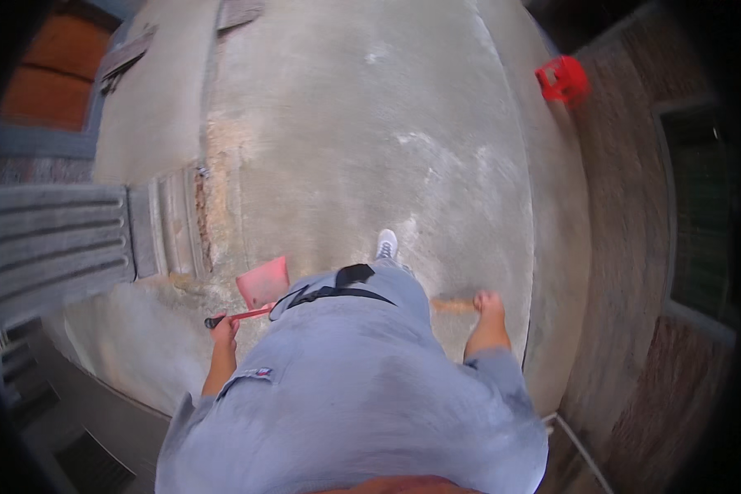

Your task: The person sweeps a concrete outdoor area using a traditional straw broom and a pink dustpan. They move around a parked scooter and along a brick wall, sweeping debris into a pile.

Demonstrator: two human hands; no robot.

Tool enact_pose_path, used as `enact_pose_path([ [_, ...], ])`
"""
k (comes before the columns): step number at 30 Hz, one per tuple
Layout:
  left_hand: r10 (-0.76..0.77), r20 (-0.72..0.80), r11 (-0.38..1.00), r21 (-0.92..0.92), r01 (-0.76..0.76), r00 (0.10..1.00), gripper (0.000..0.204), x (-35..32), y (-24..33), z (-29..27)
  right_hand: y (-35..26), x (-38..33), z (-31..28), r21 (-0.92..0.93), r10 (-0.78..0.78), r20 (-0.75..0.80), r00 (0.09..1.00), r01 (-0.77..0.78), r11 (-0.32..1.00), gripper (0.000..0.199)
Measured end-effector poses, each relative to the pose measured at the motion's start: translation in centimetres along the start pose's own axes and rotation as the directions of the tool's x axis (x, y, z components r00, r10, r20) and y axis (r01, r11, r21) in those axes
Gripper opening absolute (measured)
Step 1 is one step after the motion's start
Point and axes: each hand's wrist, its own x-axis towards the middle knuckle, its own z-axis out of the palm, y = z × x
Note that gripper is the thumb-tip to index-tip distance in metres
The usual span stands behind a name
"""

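Walking across the concrete floor (pixel 346 123) now, one red dustpan (pixel 263 282) hanging just ahead of my left hand (pixel 225 328), grip closed round its dark-tipped handle. My right hand (pixel 487 303) is wrapped on one wooden handle (pixel 453 305), probably a broom, its head hidden. I'd say I'm carrying both; next I need a steady hold. One red crate (pixel 562 80) sits far ahead.

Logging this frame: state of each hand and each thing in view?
left hand: shut on dustpan handle
dustpan: red, held low at the person's left
right hand: shut on wooden handle
wooden handle: held, mostly hidden behind the body
red stool: standing by the wall, untouched
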Motion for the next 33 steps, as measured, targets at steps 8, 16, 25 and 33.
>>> enact_pose_path([
  [8, -0.015, -0.129, 1.000, -0.010, 0.014, 0.992, 0.030, -1.8, -2.4, 1.1, -19.1, 18.7, 0.2, -0.048, 0.021, 0.074, 0.997, -0.018, 0.999, 0.017],
  [16, -0.059, -0.165, 0.951, -0.310, 0.005, 0.985, 0.024, 0.5, 2.7, 8.0, -33.9, 27.0, 10.4, 0.632, 0.536, 0.142, 0.832, -0.493, 0.598, 0.011],
  [25, -0.175, -0.141, 0.936, -0.331, 0.120, 0.974, 0.025, 10.4, 10.3, 18.8, -47.0, 31.1, 18.9, 0.092, 0.450, 0.392, 0.802, -0.521, 0.848, 0.014],
  [33, -0.112, -0.064, 0.933, -0.352, 0.083, 0.992, 0.021, 18.8, 21.9, 23.3, -54.2, 32.5, 34.1, 0.159, 0.221, 0.470, 0.855, -0.329, 0.931, 0.009],
])
